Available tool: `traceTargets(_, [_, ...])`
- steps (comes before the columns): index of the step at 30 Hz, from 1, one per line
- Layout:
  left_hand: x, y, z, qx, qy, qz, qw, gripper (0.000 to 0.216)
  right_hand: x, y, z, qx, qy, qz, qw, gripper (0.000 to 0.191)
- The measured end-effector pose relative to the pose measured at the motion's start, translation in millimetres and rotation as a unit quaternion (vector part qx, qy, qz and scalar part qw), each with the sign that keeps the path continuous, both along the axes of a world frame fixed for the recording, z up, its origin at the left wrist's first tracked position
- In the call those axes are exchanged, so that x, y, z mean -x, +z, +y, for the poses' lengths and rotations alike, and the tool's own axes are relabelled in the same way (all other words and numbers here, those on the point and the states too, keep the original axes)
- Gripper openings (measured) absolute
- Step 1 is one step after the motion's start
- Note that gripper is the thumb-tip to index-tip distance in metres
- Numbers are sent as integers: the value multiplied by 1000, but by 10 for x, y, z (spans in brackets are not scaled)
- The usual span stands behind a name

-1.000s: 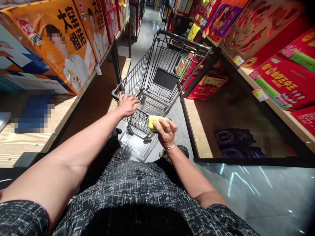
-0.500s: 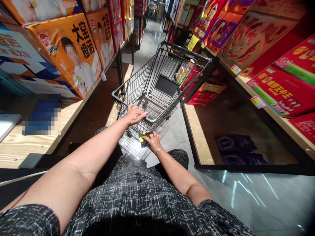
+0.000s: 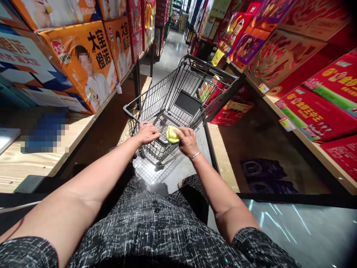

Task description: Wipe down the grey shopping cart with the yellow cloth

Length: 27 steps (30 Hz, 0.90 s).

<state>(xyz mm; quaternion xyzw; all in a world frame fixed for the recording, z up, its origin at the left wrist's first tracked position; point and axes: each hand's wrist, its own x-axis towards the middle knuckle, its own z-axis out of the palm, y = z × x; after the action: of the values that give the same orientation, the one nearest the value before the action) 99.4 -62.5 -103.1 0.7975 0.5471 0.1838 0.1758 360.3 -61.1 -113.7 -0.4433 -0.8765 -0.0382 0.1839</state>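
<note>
A black wire shopping cart [image 3: 156,89] stands in the aisle in front of me, its grey-edged near end toward my body. My left hand [image 3: 148,133] is closed over the rim of that end. In my right hand [image 3: 189,142] is a folded yellow cloth [image 3: 173,134], pinched between thumb and fingers. The cloth is just above the rim, to the right of my left hand; whether it touches the rim I cannot tell. A black panel [image 3: 187,104] sits on the cart's far wall.
Orange cartons [image 3: 80,67] fill the left shelf. Red gift boxes [image 3: 309,108] line the right shelf, with dark purple packages [image 3: 262,169] below. A red box [image 3: 231,111] stands low beside the cart. The grey tiled floor [image 3: 173,41] runs on between the shelves.
My right hand has risen with the yellow cloth from below the cart's rim, outside the basket, to rim height. My left hand has shifted slightly left along with the near rim.
</note>
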Motion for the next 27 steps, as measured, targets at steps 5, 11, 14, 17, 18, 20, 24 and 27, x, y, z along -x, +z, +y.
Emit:
traceTargets(5, [137, 43, -24, 13, 2, 14, 1000, 37, -406, 345, 869, 34, -149, -37, 987, 67])
traceTargets(11, [293, 32, -60, 22, 1, 35, 999, 35, -383, 492, 1233, 37, -245, -52, 967, 46])
traceTargets(14, [247, 53, -142, -3, 29, 44, 999, 28, -233, 335, 989, 24, -234, -24, 972, 55])
traceTargets(17, [90, 88, -268, -20, 50, 42, 998, 33, -51, 113, 623, 14, -186, 37, 982, 68])
traceTargets(18, [34, 95, -310, -6, 51, 37, 998, 35, 18, 39, 494, 8, -166, 62, 984, 71])
traceTargets(20, [-45, 98, -379, 33, 62, 19, 997, 37, 167, -101, 242, -3, -119, 116, 986, 76])
traceTargets(24, [9, 95, -419, 67, 84, -19, 994, 39, 478, -360, -176, 0, -33, 191, 981, 72])
traceTargets(27, [142, 111, -402, 94, 80, -45, 991, 58, 712, -611, -397, 4, 13, 180, 984, 55])
